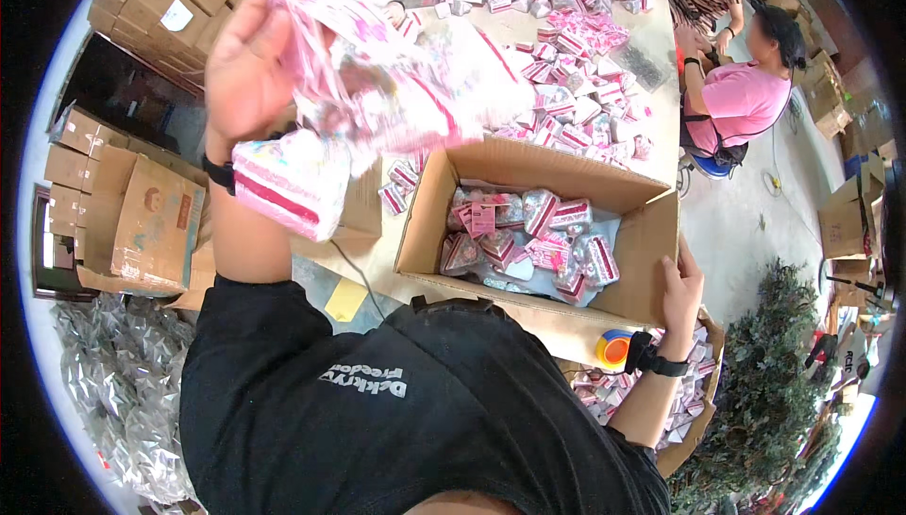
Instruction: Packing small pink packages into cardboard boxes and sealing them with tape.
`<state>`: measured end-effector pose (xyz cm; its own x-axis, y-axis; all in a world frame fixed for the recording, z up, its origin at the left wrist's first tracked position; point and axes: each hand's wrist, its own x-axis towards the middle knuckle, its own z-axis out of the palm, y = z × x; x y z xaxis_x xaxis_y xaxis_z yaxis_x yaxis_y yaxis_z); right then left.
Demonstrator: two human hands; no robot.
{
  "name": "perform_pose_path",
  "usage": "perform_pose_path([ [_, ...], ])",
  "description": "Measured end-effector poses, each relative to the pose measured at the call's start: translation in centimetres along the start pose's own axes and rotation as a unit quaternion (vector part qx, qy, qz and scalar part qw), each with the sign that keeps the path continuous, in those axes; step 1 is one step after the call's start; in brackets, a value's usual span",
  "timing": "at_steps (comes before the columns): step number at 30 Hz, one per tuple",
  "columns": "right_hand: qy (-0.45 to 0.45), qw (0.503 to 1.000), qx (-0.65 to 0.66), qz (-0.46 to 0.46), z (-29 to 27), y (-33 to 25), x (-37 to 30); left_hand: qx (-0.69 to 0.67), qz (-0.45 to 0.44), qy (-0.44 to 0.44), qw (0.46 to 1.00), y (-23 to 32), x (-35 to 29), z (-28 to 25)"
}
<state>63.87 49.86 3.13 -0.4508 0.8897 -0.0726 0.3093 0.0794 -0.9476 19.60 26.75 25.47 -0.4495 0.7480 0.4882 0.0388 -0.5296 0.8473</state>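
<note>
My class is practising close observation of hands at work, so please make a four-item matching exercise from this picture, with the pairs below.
Things
1. Left hand
2. Right hand
3. Open central box
4. Silvery crinkled material

Places and states
A. Has small wrapped packets lying inside
B. At the lower left of the picture
C. Raised, holding larger pink-and-white packets in clear wrap
D. At the box's right side, below a raised edge

Right pairs
1-C
2-D
3-A
4-B
</note>
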Motion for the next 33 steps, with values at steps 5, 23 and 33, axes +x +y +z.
perform_pose_path([
  [5,0.011,1.000,-0.025,-0.014,-0.2,0.1,0.2,0.114,-0.133,-0.200,0.964,-3.8,-2.2,2.4],
  [23,-0.096,0.986,-0.116,0.078,0.4,-2.8,-3.5,0.534,-0.327,-0.068,0.777,-14.3,-14.8,-1.4],
  [33,-0.328,0.921,0.174,0.117,0.7,2.0,6.6,0.473,-0.386,-0.019,0.792,-10.5,-17.1,0.5],
])
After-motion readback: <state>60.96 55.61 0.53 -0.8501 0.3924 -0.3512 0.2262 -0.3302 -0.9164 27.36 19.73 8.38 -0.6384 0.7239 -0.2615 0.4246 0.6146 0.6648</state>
